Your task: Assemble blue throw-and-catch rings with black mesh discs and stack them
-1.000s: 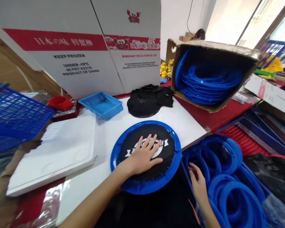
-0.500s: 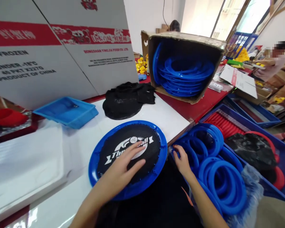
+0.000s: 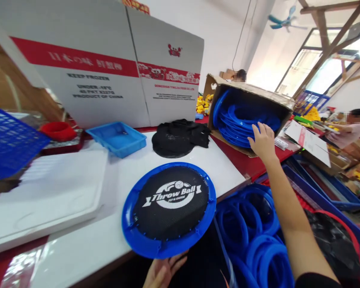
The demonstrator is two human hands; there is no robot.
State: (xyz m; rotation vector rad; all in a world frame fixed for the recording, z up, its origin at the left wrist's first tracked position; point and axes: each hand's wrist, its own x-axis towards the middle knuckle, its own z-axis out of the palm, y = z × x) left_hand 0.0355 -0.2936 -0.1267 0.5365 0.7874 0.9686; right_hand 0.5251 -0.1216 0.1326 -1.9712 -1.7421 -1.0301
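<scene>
A round disc with a blue rim and a black mesh face point(image 3: 171, 214) lies at the front of the white work surface, its near edge jutting past the table edge. White lettering on it reads "Throw Ball". My left hand point(image 3: 165, 271) is at the near rim, fingers closed and their tips partly hidden beneath it. Up at the right, my right hand point(image 3: 262, 140) has its fingers apart and holds nothing. It is in front of a stack of blue rings point(image 3: 237, 124) inside a cardboard box point(image 3: 255, 92) lying on its side; whether it touches them I cannot tell.
Black mesh pieces point(image 3: 180, 138) lie behind the disc, beside a shallow blue tray point(image 3: 117, 138). A white foam slab point(image 3: 57, 192) occupies the left. Below the table at right are blue rings point(image 3: 267, 256) and a blue crate with red and black pieces. Co-workers point(image 3: 352, 124) are farther back.
My left hand has moved off the disc's face to its near rim. My right hand has risen from the lower rings to the box opening. The view has swung left.
</scene>
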